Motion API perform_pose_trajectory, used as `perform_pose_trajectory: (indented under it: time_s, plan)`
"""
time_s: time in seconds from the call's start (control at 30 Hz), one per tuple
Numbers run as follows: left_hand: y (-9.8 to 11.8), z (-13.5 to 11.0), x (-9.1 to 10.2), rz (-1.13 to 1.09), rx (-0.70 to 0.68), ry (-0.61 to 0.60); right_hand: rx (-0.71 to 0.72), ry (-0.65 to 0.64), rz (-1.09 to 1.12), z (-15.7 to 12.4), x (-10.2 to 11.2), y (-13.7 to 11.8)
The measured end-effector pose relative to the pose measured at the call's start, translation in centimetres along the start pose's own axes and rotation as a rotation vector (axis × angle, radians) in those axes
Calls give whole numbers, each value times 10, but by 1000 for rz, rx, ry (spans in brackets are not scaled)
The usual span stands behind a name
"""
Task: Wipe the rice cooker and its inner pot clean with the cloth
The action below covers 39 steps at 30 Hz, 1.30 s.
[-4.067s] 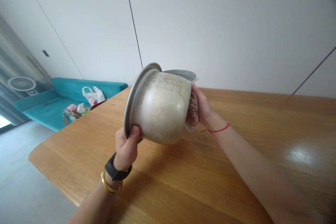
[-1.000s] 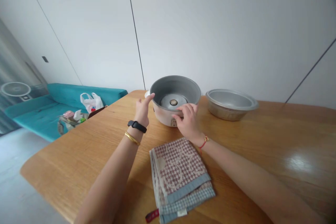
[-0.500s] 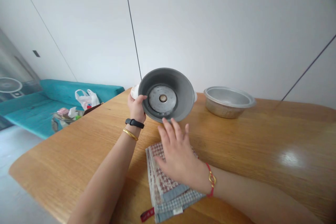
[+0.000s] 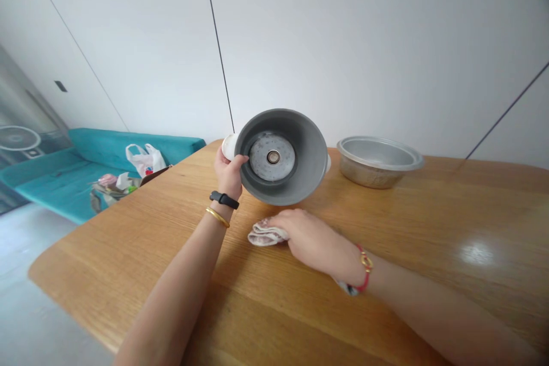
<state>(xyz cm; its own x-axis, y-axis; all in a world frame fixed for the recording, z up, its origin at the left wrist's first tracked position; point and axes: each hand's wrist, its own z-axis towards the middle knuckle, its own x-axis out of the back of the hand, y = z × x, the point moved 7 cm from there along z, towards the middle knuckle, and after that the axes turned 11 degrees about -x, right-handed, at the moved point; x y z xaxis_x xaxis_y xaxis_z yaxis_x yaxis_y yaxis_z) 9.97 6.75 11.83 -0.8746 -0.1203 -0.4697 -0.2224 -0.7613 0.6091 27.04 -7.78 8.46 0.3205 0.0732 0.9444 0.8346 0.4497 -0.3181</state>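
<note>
One head cam, looking fwd and down at close range over the wooden table [image 4: 429, 229] toward the wall [image 4: 364, 40].

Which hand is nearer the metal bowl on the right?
Right. The right hand rests on the cloth in front of the bowl, apart from it. The left hand grips the cooker rim, farther off beyond the cooker.
</note>
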Motion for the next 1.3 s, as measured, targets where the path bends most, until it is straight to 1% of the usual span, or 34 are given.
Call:
perform_pose_trajectory:
  time_s: [0.07, 0.13, 0.17, 0.2, 0.23, 0.3, 0.37, 0.43, 0.5, 0.57, 0.67, 0.73, 0.8, 0.87, 0.93, 1.0, 1.07, 1.1, 1.17, 1.23, 1.3]
  plan:
    - [1, -2, -2, 9, 0, -25, 69, 201, 59, -10, 41, 3]
    - [3, -4, -6, 2, -16, -56, 79, 400, 11, -17, 76, 14]
    - [5, -6, -9, 1, -30, -75, 60, 463, -35, -15, 86, 22]
    - [7, -9, -13, 3, -45, -95, 30, 500, -83, -11, 91, 31]
    - [10, -12, -18, 12, -60, -119, -6, 515, -128, -3, 91, 40]
    - [17, -20, -29, 47, -88, -171, -76, 483, -201, 17, 77, 57]
    - [23, -29, -40, 85, -109, -223, -108, 372, -268, 38, 51, 68]
    - [28, -39, -50, 104, -124, -281, -131, 250, -316, 53, 24, 74]
    - [31, -48, -59, 108, -135, -338, -155, 172, -318, 60, 5, 75]
    - [32, -55, -65, 114, -142, -385, -167, 132, -280, 64, -6, 73]
    - [31, -61, -71, 115, -157, -425, -203, 104, -144, 71, -12, 69]
    - [31, -61, -72, 105, -165, -428, -221, 122, 28, 79, -12, 65]
    - [31, -58, -70, 108, -167, -402, -219, 184, 271, 89, -10, 59]
    - [31, -54, -66, 126, -167, -364, -217, 275, 537, 101, -7, 51]
    - [32, -50, -62, 150, -174, -337, -225, 394, 768, 110, -4, 45]
    - [34, -47, -61, 184, -193, -343, -218, 483, 910, 116, -5, 39]
    - [36, -44, -58, 230, -226, -353, -192, 506, 961, 116, -6, 37]
    - [37, -42, -57, 251, -241, -352, -166, 478, 931, 114, -8, 38]
    - [39, -37, -53, 277, -250, -331, -91, 369, 737, 108, -11, 41]
    - [38, -32, -48, 279, -233, -295, -10, 250, 399, 98, -15, 49]
    - [38, -28, -45, 274, -213, -273, 50, 182, 48, 88, -15, 64]
